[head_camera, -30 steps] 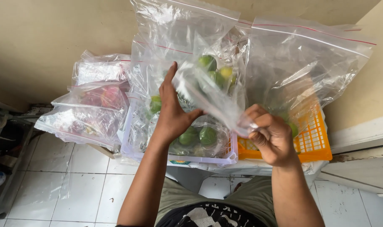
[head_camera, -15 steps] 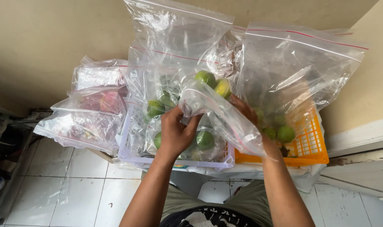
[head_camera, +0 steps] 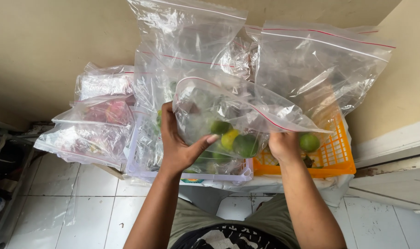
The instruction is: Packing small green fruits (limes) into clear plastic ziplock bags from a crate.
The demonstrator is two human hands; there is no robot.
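The left hand (head_camera: 177,145) grips a clear plastic zip bag (head_camera: 228,120) of green and yellow limes (head_camera: 233,140) from beneath; the right hand (head_camera: 284,146) pinches the bag's far corner, over an orange plastic basket (head_camera: 339,157). The mouth looks unsealed; tilted, fruit could spill.

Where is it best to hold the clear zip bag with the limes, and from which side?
Probably grip the clear zip bag low, from both sides near its sagging bottom, where the limes gather; the left hand and right hand already hold there.

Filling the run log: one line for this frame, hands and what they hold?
left hand: grips clear zip bag | right hand: holds bag's other side | bag: limes inside | below: white basket, orange basket
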